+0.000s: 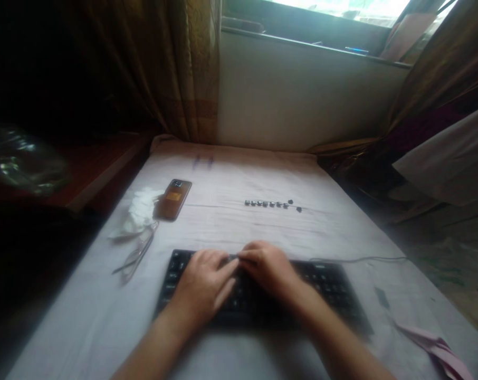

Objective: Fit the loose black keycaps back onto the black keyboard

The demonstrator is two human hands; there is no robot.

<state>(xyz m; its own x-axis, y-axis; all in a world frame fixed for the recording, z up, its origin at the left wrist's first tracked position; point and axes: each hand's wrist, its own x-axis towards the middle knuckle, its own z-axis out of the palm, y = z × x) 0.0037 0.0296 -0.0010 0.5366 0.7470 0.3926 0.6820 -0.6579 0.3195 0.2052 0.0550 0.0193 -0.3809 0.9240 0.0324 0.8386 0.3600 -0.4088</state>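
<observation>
Nearest, left hand (pixel 205 287) and right hand (pixel 268 269) meet on a black keyboard (pixel 330 286) (grip too blurred to tell), loose keys (pixel 268 203) and phone (pixel 174 199) beyond.

The keyboard (pixel 258 295) lies near the front of the table (pixel 239 174), with the left hand (pixel 205 287) and the right hand (pixel 268 269) on it, fingertips meeting. A row of keycaps (pixel 268 203) lies behind it. Glasses (pixel 138 253) lie to its left, with a phone (pixel 173 199) and a tissue (pixel 138 211) behind them.

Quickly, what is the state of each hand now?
Left hand: open, fingers lying on the keyboard, holding nothing visible.
Right hand: fingertips bunched at its top edge; grip cannot be told.
</observation>
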